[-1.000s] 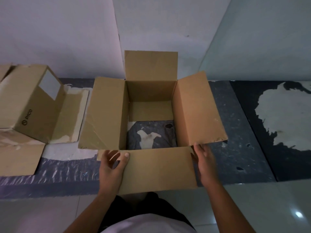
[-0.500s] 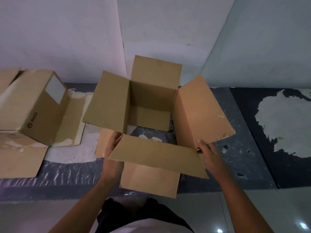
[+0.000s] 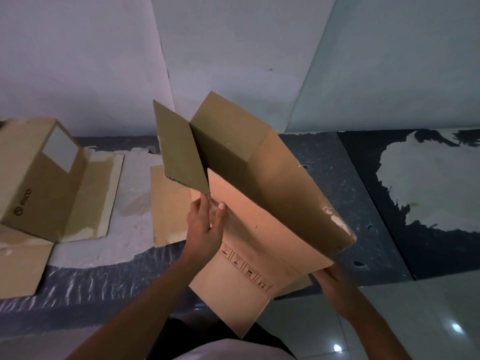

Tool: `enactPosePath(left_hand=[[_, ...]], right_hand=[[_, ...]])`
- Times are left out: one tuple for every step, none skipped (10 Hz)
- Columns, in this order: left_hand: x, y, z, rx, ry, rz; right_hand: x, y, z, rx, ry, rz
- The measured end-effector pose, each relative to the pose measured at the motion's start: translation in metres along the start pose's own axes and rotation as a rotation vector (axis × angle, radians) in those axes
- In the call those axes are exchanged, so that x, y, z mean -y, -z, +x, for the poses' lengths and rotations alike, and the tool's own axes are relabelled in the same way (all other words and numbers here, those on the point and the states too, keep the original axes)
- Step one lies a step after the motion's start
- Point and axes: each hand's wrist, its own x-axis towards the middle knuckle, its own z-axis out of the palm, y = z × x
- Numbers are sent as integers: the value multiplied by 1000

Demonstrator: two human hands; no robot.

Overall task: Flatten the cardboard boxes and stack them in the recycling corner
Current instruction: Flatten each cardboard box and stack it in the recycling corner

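I hold a brown cardboard box (image 3: 265,219) tilted in the air in front of me, its flaps open and its near panel facing me, with a row of printed handling symbols low on it. My left hand (image 3: 206,226) grips the box's left edge, thumb on the near panel, just under the left flap. My right hand (image 3: 331,278) holds the box's lower right corner from beneath, partly hidden by the cardboard. A flat piece of cardboard (image 3: 168,209) lies on the floor behind the box.
At the left stands a second brown box (image 3: 39,178) with a white label, with flat cardboard pieces (image 3: 20,261) beside it. White walls meet in a corner behind. Dark, patchy floor covering (image 3: 363,193) stretches right; glossy tile (image 3: 415,320) lies near me.
The box has gone from resting on the floor to lifted and tilted toward the right. Both hands shifted with it, the right one moving down to the lower corner.
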Motion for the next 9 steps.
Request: enactPosePath(left_hand=[[-9,-13,3,18,-14,43],[-3,-16,3,31,-44,20],[6,-13,1,85,-18,-44],[9,-9,-1,115,36,-100],[3,-1,-8,117,95,-149],[-2,4,-10,92,113,-167],[-5,10,-11,68,89,-168],[-6,15,-10,65,64,-176],[-8,21,-5,45,31,-189]], right_hand=[[-3,-14,-13,181,374,615],[8,-14,-1,109,268,656],[20,-17,22,39,125,487],[32,-22,43,52,192,328],[65,-36,78,47,222,185],[89,-45,98,55,225,139],[112,-54,128,131,224,137],[125,-56,143,170,185,184],[145,-55,149,243,179,218]])
